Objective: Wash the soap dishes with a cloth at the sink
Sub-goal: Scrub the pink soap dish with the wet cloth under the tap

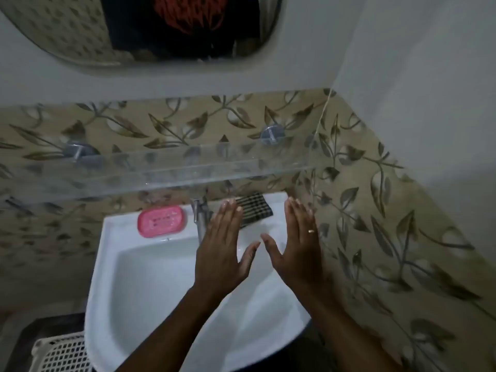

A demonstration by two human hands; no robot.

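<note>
A pink soap dish (161, 220) sits on the back left rim of the white sink (150, 277). A dark checked cloth (255, 209) lies folded on the back right rim. Over the basin's right half, my left hand (222, 248) and my right hand (295, 242) are held flat, palms down, fingers straight and together, thumbs nearly meeting. Both hands hold nothing. My left hand partly covers the metal tap (200, 213) and the cloth's near edge.
A clear shelf (166, 167) on two metal mounts runs along the leaf-patterned tile wall above the sink. A mirror (139, 28) hangs higher up. The tiled wall closes in tight on the right. A white lattice basket (61, 353) stands at the lower left.
</note>
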